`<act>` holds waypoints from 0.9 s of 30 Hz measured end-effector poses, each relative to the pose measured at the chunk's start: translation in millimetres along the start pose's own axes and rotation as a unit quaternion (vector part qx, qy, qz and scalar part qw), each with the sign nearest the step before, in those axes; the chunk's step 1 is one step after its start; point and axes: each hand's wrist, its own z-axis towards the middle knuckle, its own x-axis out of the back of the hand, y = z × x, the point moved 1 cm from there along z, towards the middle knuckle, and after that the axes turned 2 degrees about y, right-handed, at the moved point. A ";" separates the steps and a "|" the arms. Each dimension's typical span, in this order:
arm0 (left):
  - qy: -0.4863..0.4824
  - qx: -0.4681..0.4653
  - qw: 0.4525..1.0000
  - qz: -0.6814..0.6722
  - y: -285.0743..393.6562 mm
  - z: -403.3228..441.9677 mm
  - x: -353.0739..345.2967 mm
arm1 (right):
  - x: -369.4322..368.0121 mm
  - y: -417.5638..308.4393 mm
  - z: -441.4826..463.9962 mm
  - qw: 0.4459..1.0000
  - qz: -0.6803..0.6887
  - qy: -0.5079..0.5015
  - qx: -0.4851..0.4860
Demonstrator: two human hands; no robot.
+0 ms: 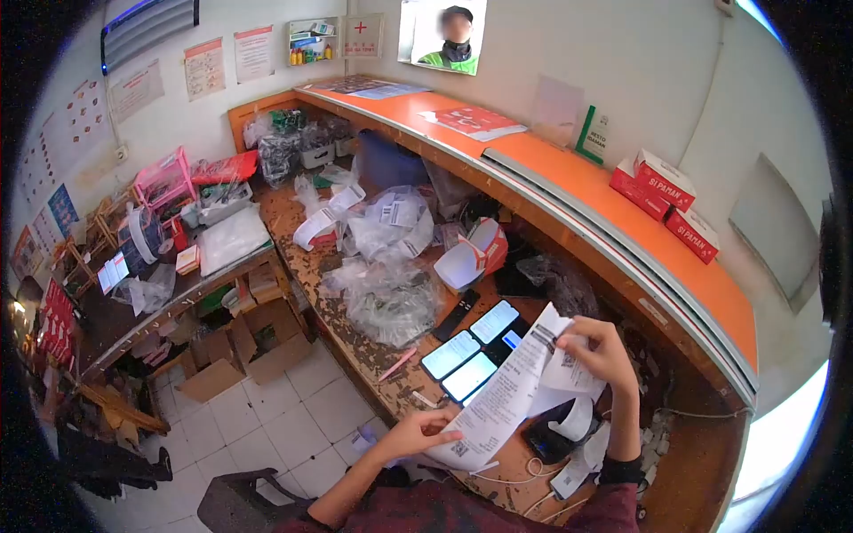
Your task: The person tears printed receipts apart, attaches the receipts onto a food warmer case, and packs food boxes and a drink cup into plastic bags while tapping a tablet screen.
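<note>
A long printed receipt (pixel 502 391) stretches between my two hands above the worn wooden counter. My left hand (pixel 416 437) pinches its lower left end between thumb and fingers. At the upper right end, my right hand (pixel 597 348) has its fingers closed on the paper, and another part of white paper (pixel 564 386) hangs below it. Just beyond the receipt lie lit phones (pixel 451 354), partly covered by it. A small black receipt printer (pixel 544 441) with a curl of paper sits under my right forearm. A pink pen (pixel 397 365) rests near the counter's edge.
Clear plastic bags (pixel 391 306) with contents crowd the counter beside a red-and-white paper box (pixel 480 253). White cables (pixel 533 466) run near the printer. An orange shelf (pixel 622 240) carries red boxes (pixel 662 185). Through the wall opening a person (pixel 453 49) is visible.
</note>
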 end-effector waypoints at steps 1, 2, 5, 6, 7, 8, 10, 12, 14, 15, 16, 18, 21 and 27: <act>0.028 -0.014 1.000 -0.005 1.0 -0.5 -0.7 | 1.6 -2.0 1.4 1.000 -0.002 -0.002 0.001; 0.056 -0.027 0.998 -0.010 2.2 -0.5 -1.0 | 3.9 -4.7 2.8 1.000 -0.002 0.002 0.008; 0.126 -0.093 0.986 0.051 3.7 2.1 9.5 | 12.6 -7.4 6.3 1.000 -0.009 -0.007 0.015; 0.136 -0.082 0.986 0.057 10.1 0.9 11.6 | 16.1 -12.6 7.3 0.999 -0.025 -0.016 0.028; 0.136 -0.079 0.986 0.055 21.0 -0.6 13.8 | 19.2 -18.7 8.1 0.998 -0.040 -0.025 0.040; 0.134 -0.060 0.987 0.070 33.3 -2.4 15.9 | 20.7 -27.4 8.7 0.999 -0.031 -0.013 0.037; 0.135 -0.058 0.985 0.087 30.2 -2.8 21.1 | 28.7 -21.5 13.8 0.994 -0.066 0.008 0.092; 0.113 -0.034 0.990 0.080 37.0 -7.8 22.3 | 32.1 -17.6 17.0 0.991 -0.070 0.026 0.108; 0.094 -0.024 0.992 0.076 51.9 -10.1 20.3 | 36.9 -25.7 17.3 0.996 -0.062 0.035 0.051; 0.086 -0.020 0.993 0.076 49.9 -10.1 19.2 | 38.0 -30.8 16.3 0.998 -0.033 0.044 0.042; 0.089 -0.036 0.994 0.054 48.3 -10.0 18.9 | 40.7 -32.4 16.4 0.997 -0.039 0.046 0.044; 0.087 -0.039 0.994 0.046 42.6 -11.3 21.4 | 47.2 -35.1 17.8 0.996 -0.062 0.047 0.047; 0.079 -0.033 0.993 0.083 43.9 -13.2 20.8 | 51.2 -32.6 17.4 0.997 -0.058 0.035 0.040; 0.130 -0.091 0.977 0.140 37.5 -3.5 11.4 | 53.6 -38.8 11.8 0.999 -0.044 0.021 -0.010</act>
